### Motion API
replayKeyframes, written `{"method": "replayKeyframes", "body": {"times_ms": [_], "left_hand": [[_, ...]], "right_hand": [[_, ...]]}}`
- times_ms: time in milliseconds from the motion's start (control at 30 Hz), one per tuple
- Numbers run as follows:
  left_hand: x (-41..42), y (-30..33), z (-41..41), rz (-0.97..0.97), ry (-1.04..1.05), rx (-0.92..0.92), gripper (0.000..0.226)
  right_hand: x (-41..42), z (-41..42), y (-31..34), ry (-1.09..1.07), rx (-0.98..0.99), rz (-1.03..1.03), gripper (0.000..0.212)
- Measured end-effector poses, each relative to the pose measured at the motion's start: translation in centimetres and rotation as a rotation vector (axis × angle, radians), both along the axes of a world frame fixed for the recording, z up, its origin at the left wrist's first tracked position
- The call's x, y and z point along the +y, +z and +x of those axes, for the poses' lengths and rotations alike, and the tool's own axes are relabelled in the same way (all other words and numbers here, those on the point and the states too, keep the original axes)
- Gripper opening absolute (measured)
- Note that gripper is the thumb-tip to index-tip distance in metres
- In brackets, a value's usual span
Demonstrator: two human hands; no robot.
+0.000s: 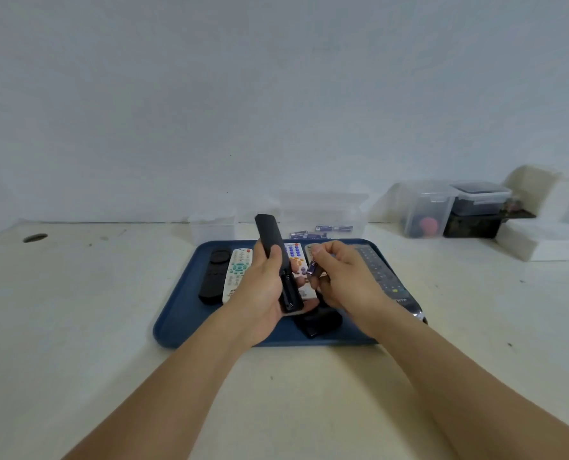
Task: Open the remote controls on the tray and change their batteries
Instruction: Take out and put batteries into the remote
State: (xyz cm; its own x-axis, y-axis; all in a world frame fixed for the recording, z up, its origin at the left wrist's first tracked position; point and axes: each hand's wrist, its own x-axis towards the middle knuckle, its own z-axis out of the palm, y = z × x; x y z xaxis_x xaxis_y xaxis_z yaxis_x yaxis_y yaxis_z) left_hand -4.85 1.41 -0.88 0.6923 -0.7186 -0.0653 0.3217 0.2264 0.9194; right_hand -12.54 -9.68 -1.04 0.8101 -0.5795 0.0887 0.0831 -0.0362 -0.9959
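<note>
Two bare forearms are seen reaching forward from the bottom edge over a pale desk (77, 327). Above the near half of a blue tray (177, 320), a slim black remote (275, 257) is held by the left hand (260, 293), with the fingers curled round its lower body and the thumb laid along its front. The remote is tilted, its far end raised away from the viewer, and its open battery compartment (288, 287) is turned upward at the near end. Just to the right, a purple battery (312, 268) is pinched between the thumb and fingers of the right hand (346, 277), close beside the open compartment but not inside it. Below the hands, a black piece (316, 322) is seen lying on the tray; whether it is a cover or another remote cannot be told.

Farther back on the tray, a black remote (214, 275) lies at the left, a white remote (238, 273) with coloured buttons just beside it, another white remote (294, 257) partly hidden behind the hands, and a dark remote (381, 273) in clear wrapping along the right edge.

Beyond the tray, loose purple batteries (323, 229) are seen in a clear container (326, 207) against the wall. At far right, lidded plastic boxes (452, 207) are stacked near white foam blocks (542, 240).
</note>
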Motion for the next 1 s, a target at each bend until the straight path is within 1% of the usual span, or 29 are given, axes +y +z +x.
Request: {"method": "replayKeyframes", "body": {"times_ms": [33,133,233,333,400,500,567,667,767,900,1000], "left_hand": [[0.0,0.1,0.0,0.015,-0.014,-0.019,0.021],[-0.1,0.3,0.6,0.052,-0.032,-0.067,0.042],[-0.1,0.0,1.0,0.035,-0.075,-0.094,0.031],[-0.2,-0.2,1.0,-0.018,-0.103,-0.092,0.033],[-0.2,-0.2,0.8,-0.011,-0.099,-0.126,0.028],[-0.4,-0.1,0.7,0.01,-0.063,-0.176,0.021],[-0.5,0.0,0.8,0.018,-0.056,-0.15,0.025],[-0.7,0.3,0.7,-0.001,-0.072,-0.042,0.037],[-0.6,0.4,0.5,-0.007,-0.106,0.019,0.039],[-0.4,0.4,0.5,-0.036,-0.131,0.042,0.038],[-0.5,0.4,0.3,-0.055,-0.136,0.026,0.038]], "right_hand": [[0.2,0.1,0.0,0.01,0.018,-0.014,0.024],[0.5,0.4,0.0,0.015,0.057,-0.004,0.023],[0.8,0.3,0.1,0.036,-0.006,0.012,0.019],[1.1,-0.1,0.2,0.042,-0.134,0.018,0.014],[0.9,0.0,-0.1,0.039,-0.19,-0.008,0.015],[0.7,-0.1,0.0,0.014,-0.242,-0.005,0.005],[0.6,-0.3,0.4,0.001,-0.27,0.023,0.005],[0.7,-0.4,0.5,-0.014,-0.3,0.06,0.008],[0.5,-0.1,0.2,-0.059,-0.288,0.044,0.008],[0.5,0.0,0.0,-0.093,-0.271,0.023,0.016],[0.5,0.1,-0.2,-0.088,-0.257,0.034,0.016]]}}
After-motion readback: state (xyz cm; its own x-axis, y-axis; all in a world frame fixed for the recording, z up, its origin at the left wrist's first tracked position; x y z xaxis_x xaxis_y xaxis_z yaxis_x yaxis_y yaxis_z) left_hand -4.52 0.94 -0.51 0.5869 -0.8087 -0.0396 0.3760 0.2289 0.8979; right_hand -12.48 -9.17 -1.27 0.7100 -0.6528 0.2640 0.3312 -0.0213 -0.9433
